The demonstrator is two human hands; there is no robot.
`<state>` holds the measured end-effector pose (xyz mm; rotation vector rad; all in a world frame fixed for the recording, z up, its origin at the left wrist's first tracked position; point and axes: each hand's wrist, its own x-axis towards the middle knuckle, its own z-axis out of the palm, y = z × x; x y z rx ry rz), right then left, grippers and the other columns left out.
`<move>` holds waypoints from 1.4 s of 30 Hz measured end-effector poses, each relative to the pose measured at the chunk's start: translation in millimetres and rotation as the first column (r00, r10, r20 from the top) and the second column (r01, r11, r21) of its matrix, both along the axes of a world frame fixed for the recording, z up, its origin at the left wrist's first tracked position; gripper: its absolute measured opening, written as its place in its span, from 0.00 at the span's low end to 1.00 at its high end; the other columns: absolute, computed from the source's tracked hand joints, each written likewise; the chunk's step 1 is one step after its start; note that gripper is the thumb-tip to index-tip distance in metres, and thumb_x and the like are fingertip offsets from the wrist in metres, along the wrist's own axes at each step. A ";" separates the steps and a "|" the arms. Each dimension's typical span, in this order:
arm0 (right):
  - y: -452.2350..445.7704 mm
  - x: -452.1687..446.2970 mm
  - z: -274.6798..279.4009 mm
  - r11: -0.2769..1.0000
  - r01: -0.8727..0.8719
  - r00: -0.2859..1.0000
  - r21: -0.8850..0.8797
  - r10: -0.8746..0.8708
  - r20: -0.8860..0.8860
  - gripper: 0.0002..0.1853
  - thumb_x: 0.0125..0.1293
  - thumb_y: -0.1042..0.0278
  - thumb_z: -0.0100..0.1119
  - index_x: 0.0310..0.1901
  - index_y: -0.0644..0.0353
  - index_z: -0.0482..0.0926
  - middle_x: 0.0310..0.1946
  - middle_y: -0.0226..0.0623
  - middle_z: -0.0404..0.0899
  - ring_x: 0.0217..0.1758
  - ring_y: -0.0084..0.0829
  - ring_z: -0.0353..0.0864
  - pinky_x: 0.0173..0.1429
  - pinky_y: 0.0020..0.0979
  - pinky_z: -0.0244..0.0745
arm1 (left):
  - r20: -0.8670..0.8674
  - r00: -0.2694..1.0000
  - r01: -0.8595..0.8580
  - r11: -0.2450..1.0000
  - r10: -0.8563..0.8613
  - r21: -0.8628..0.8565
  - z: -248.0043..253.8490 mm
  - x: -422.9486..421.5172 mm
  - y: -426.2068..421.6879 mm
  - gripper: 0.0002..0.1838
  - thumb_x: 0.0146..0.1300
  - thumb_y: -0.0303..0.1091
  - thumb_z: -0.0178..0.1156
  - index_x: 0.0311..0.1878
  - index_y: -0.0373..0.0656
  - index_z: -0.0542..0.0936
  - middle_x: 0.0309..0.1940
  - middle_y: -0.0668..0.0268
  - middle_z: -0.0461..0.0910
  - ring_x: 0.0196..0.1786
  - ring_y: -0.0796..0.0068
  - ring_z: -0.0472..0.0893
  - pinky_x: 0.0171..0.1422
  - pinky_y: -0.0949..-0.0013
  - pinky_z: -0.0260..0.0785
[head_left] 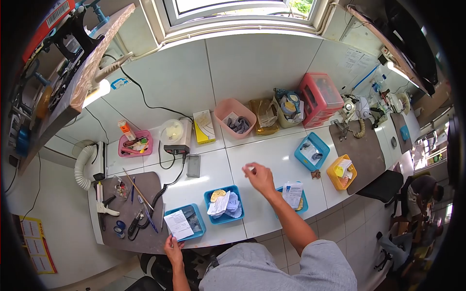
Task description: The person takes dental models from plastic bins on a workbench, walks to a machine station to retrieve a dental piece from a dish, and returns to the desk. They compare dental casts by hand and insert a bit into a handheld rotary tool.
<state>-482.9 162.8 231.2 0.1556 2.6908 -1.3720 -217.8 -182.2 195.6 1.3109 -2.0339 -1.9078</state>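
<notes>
My left hand is at the table's front edge, its fingers closed at the near corner of a blue plastic basket. A printed paper slip lies over that basket's left side, above grey contents. My right hand is raised over the middle of the white table, fingers curled together; whatever they hold, if anything, is too small to make out. Between the hands stands a second blue basket with folded papers, a yellowish piece and a bluish bundle. My right forearm partly covers another blue basket bearing a printed packet.
A brown mat at left carries a handpiece and several tools. Along the wall stand a pink bin, a yellow box and red drawers. To the right are a blue basket and a yellow basket.
</notes>
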 end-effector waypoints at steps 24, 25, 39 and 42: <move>15.7 12.0 16.5 0.881 0.392 0.918 -0.266 -0.353 0.183 0.15 0.60 0.68 0.58 0.45 0.69 0.81 0.22 0.42 0.85 0.24 0.28 0.87 0.33 0.27 0.81 | 0.074 0.997 -0.029 0.999 0.026 0.038 17.5 30.2 2.2 0.18 0.75 0.35 0.49 0.62 0.36 0.72 0.53 0.57 0.80 0.40 0.77 0.83 0.42 0.77 0.75; 16.9 21.3 16.6 0.870 0.403 0.912 -0.283 -0.354 0.209 0.15 0.60 0.69 0.58 0.46 0.70 0.81 0.23 0.42 0.85 0.25 0.28 0.87 0.34 0.27 0.81 | 0.074 0.997 -0.016 0.999 0.014 0.036 18.6 29.2 2.9 0.18 0.76 0.35 0.49 0.62 0.36 0.72 0.53 0.57 0.80 0.40 0.77 0.83 0.43 0.77 0.75; 17.2 53.0 4.8 0.848 0.437 0.895 -0.299 -0.377 0.240 0.19 0.61 0.69 0.59 0.52 0.67 0.78 0.24 0.42 0.85 0.27 0.29 0.88 0.33 0.27 0.82 | 0.078 0.996 0.046 0.998 -0.049 0.033 26.1 32.6 8.1 0.18 0.76 0.36 0.49 0.62 0.37 0.71 0.54 0.58 0.79 0.42 0.77 0.83 0.45 0.77 0.75; 18.8 51.7 7.3 0.860 0.423 0.898 -0.287 -0.355 0.259 0.21 0.63 0.69 0.59 0.56 0.70 0.76 0.25 0.42 0.85 0.27 0.28 0.87 0.33 0.26 0.82 | 0.083 0.996 0.033 0.999 -0.036 0.031 27.8 36.0 9.9 0.17 0.76 0.35 0.49 0.62 0.37 0.72 0.54 0.58 0.80 0.42 0.77 0.83 0.45 0.76 0.75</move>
